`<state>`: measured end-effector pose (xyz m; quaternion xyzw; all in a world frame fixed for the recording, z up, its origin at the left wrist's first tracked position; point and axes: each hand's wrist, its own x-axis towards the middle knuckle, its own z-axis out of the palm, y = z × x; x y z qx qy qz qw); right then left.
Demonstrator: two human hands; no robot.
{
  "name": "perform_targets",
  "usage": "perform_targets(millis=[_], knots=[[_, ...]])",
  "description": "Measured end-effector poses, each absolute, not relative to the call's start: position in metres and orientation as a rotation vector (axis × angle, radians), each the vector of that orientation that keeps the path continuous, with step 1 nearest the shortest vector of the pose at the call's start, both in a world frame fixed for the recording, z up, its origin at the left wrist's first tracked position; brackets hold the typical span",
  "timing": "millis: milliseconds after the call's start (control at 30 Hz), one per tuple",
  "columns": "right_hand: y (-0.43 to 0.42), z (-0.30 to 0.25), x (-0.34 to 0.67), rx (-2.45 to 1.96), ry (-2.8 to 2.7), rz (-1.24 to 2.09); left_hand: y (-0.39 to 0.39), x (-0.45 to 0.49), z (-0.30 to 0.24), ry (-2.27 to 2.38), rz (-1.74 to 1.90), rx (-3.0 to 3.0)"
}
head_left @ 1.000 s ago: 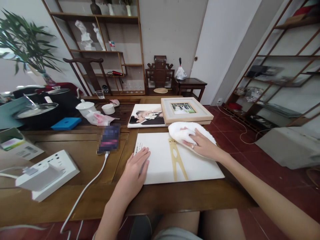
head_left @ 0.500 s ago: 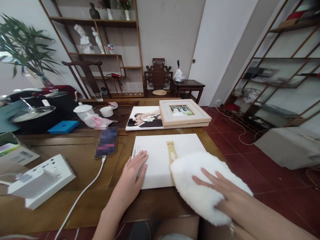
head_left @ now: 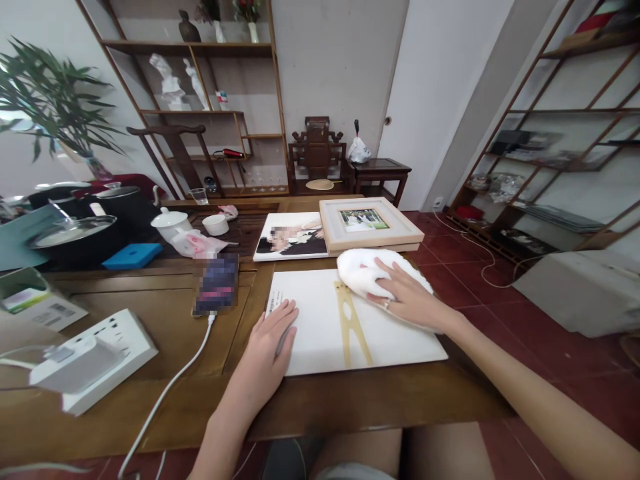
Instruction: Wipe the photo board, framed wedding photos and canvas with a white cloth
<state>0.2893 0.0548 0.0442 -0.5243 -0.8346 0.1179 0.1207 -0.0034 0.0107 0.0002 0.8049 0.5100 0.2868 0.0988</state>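
1. Plush cloth (head_left: 355, 267): likely light, soft; atop panel (head_left: 315, 333), far right; palm it. Right hand (head_left: 403, 293): fingers splayed over it.
2. Same panel: likely stiff, on bench (head_left: 350, 403); hold by edges. Left hand (head_left: 270, 340): flat, grasping nothing.

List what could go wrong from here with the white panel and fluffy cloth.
The fluffy cloth might catch the tan stand beside it. Pressure from the right hand could shift the white panel, though the left hand rests on it. A wide sweep might nudge the wooden frame behind, which seems to overhang the table.
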Motion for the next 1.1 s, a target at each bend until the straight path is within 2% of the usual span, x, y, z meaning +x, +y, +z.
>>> perform_targets(millis=[167, 400, 567, 900, 1100], knots=[[0.041, 0.044, 0.289, -1.440, -2.552, 0.328, 0.011, -0.003, 0.000, 1.522, 0.813, 2.393], [-0.040, 0.078, 0.305, -1.582, -2.633, 0.672, 0.012, -0.005, -0.003, 1.511, 0.851, 2.428], [-0.034, 0.082, 0.308, -1.647, -2.534, 0.849, 0.013, -0.005, -0.003, 1.511, 0.857, 2.422], [0.055, 0.051, 0.261, -1.449, -2.373, 0.614, 0.012, -0.004, -0.003, 1.519, 0.850, 2.398], [0.041, 0.052, 0.261, -1.346, -2.553, 0.515, 0.012, -0.004, -0.003, 1.523, 0.848, 2.406]])
